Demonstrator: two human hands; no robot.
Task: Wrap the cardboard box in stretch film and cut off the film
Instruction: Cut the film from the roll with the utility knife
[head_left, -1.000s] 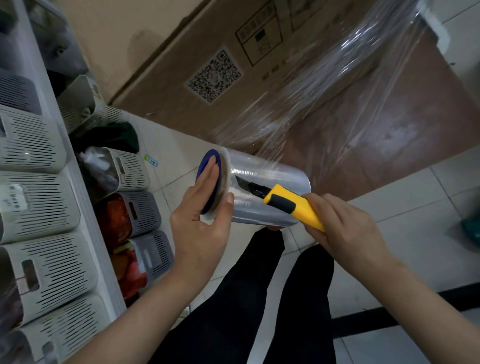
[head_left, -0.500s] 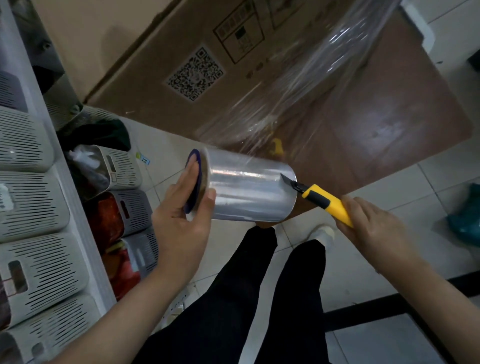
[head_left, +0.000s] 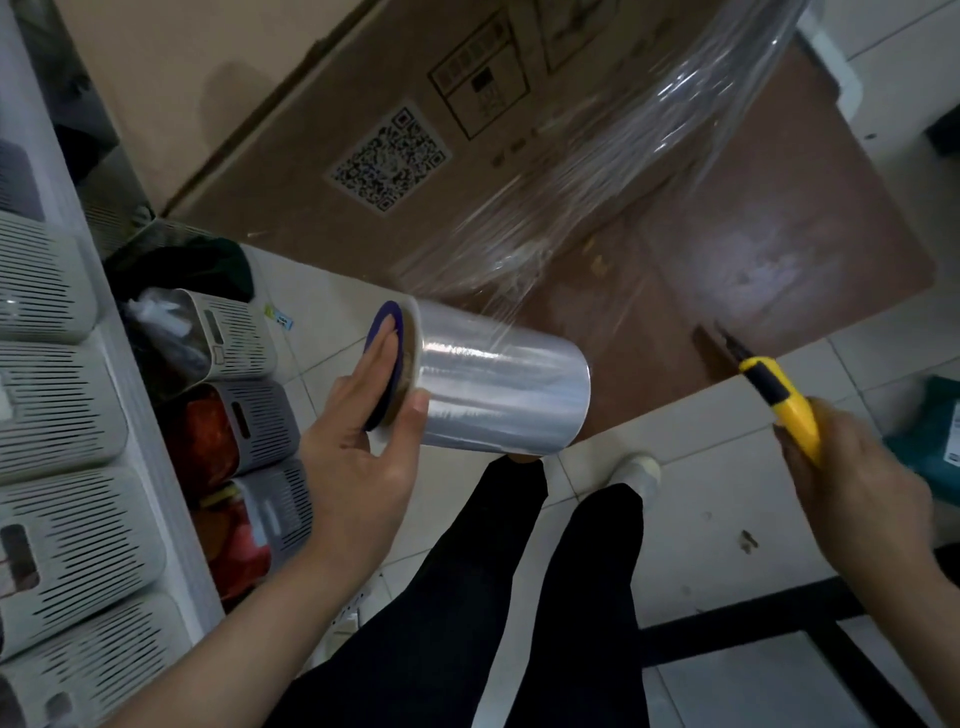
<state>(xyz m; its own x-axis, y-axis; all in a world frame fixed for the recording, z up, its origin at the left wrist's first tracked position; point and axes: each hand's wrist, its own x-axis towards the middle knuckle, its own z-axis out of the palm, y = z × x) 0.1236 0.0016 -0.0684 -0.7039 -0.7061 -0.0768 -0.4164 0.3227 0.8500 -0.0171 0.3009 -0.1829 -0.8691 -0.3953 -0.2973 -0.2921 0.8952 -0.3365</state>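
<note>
A large brown cardboard box with a QR label fills the top of the head view. Clear stretch film is wound over its right part and hangs down toward the roll. The roll of stretch film has a blue end cap. My left hand holds the roll at that end, fingers flat on the cap and thumb on the film. My right hand grips a yellow utility knife with its blade out, off to the right of the roll and apart from it.
A white shelf with slotted grey baskets runs down the left edge. More baskets with red contents stand on the tiled floor beside it. My black-trousered legs are below the roll. A teal object lies at the right edge.
My right hand has drawn the knife rightward, from across the roll to well clear of its right end. The film that ran taut to the roll now hangs looser. The left hand keeps its hold.
</note>
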